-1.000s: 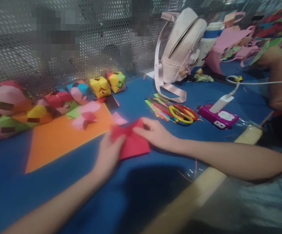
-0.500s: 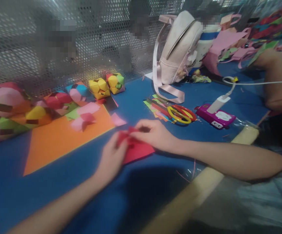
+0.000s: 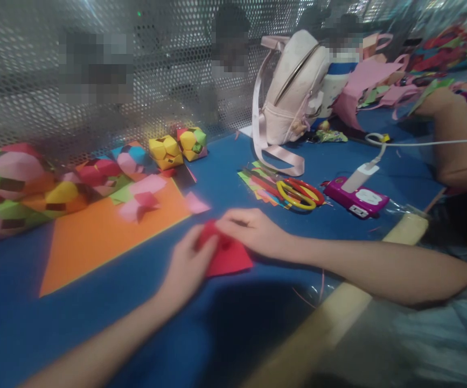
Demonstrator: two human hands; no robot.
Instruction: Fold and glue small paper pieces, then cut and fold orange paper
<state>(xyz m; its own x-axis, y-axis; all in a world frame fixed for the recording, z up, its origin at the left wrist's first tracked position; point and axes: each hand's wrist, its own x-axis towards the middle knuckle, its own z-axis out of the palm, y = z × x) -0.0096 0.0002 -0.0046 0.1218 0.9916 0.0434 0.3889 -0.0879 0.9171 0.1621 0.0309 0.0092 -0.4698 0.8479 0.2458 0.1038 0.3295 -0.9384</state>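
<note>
A piece of red paper (image 3: pixel 231 258) lies on the blue table top between my two hands. My left hand (image 3: pixel 188 261) grips its left edge, thumb on top and the fingers curled behind. From the right, my right hand (image 3: pixel 253 229) pinches the paper's upper edge with thumb and forefinger. The fingertips are close together and slightly blurred. To the left lies a large orange sheet (image 3: pixel 96 242) with pink and green folded pieces (image 3: pixel 140 199) on it. A small pink paper (image 3: pixel 196 203) sits just beyond my left hand.
Folded paper balls (image 3: pixel 166 152) line the mesh wall. Scissors (image 3: pixel 298 194) rest on coloured strips beside a purple power socket (image 3: pixel 356 196) with a white cable. A pale backpack (image 3: pixel 293 86) stands behind. Another person's arm (image 3: pixel 455 137) is at the right.
The whole view has shifted slightly. The top of the red paper now looks flatter between my fingers, and both hands keep their grip on it.
</note>
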